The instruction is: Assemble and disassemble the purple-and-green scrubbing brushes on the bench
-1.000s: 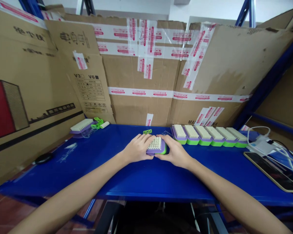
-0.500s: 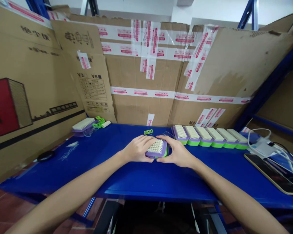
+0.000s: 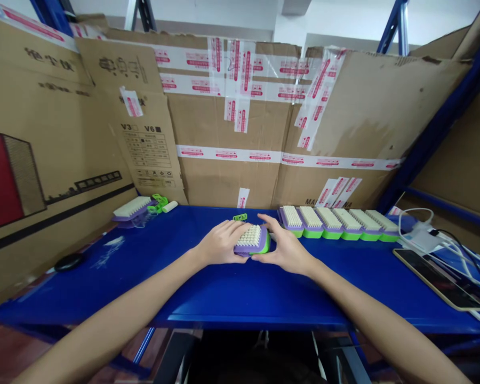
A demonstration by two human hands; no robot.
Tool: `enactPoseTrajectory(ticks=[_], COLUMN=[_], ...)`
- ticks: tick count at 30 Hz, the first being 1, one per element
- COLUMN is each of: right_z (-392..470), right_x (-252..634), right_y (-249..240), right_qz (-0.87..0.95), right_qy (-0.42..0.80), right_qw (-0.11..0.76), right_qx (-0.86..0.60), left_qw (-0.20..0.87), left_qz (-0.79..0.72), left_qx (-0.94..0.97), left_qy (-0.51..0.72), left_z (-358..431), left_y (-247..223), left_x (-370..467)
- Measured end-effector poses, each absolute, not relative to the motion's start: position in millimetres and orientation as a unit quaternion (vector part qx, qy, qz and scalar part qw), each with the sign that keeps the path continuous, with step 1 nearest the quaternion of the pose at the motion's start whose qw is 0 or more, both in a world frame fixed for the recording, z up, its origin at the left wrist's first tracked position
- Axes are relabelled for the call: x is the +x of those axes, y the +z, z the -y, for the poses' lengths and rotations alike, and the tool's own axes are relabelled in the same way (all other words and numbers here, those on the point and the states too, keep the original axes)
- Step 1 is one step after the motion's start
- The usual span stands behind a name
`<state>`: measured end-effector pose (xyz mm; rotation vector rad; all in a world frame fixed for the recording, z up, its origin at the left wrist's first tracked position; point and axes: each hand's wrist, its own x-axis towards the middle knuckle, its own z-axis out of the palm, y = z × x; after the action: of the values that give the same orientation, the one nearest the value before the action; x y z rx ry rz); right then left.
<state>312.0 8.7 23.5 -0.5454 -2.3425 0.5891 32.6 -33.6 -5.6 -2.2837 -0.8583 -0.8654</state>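
A scrubbing brush (image 3: pixel 253 246) with cream bristles facing up, a purple rim and a green base is tilted above the middle of the table. My left hand (image 3: pixel 221 242) is closed around its left side, fingers over the bristles and thumb below. At the brush's right end is my right hand (image 3: pixel 290 246), thumb and forefinger spread apart; the thumb tip is by the lower edge, and whether it touches cannot be told. Just beyond the brush lies a small bright green plastic piece (image 3: pixel 240 217).
Several similar brushes (image 3: pixel 331 223) stand in a row at the back right. Another brush (image 3: pixel 132 208), green parts (image 3: pixel 157 204) and a white roll (image 3: pixel 170 206) lie back left. A phone (image 3: pixel 438 277) and white cables (image 3: pixel 460 256) are right; cardboard (image 3: pixel 232 178) walls the blue table (image 3: pixel 260 298).
My right hand's fingers have opened away from the brush's right side. The brush has tilted slightly in my left hand. The whole view has shifted a little.
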Motion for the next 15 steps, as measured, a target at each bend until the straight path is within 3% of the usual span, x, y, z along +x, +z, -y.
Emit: enactPoseTrajectory(ticks=[4,11,15], right_z=[-17.4,-7.6,-3.1], right_x=[314.4,301.3,302.8], right_y=[20.1,5.0,8.9], right_qz=[0.896,0.905,0.905], right_qy=[0.272,-0.004,-0.001], right_qw=[0.300,0.358,0.364], right_qx=[-0.184,-0.230,-0.221], left_qw=[0.262,0.292,0.307], left_qz=[0.305,0.392,0.371], left_qx=[-0.862,-0.830,-0.828], left_qy=[-0.309,-0.268,-0.288], left_z=[33.2,28.4,31.5], left_y=[-4.1,-9.7,-6.8], left_x=[35.0,38.4,37.8])
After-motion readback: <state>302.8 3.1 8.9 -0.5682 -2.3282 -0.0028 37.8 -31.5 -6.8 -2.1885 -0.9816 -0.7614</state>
